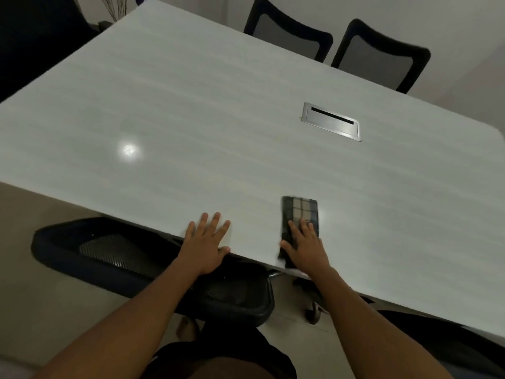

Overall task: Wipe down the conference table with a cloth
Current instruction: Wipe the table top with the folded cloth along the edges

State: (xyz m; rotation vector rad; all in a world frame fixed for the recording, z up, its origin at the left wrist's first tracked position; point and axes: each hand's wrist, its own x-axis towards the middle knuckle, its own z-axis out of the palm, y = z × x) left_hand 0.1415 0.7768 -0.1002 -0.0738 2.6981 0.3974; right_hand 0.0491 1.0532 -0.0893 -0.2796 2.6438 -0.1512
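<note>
Brushed silver metal frames the rectangular cable box point(332, 122) sunk flush into the tabletop; its lid lies down, leaving one narrow dark slot along the far side, and what is inside cannot be seen. It sits in a pale grey, faintly streaked glossy conference table point(191, 119), which carries a round glare of a ceiling light point(128, 150) toward the left.

Two black mesh-backed office chairs point(287, 31) point(382, 53) stand at the far edge against a plain light wall. A third black mesh chair point(109, 255) is pushed in under the near edge, over a beige tiled floor point(41, 296).

A folded dark plaid cloth point(300, 212) lies on the table at the near edge. It forms a narrow rectangle whose long axis runs from the edge straight away toward the far side, its near end reaching the table's rim.

The right hand point(304, 247) presses flat on the cloth's near half, fingers straight and spread. The left hand point(205, 242) rests flat on the bare table just beside it, fingers spread, holding nothing.
</note>
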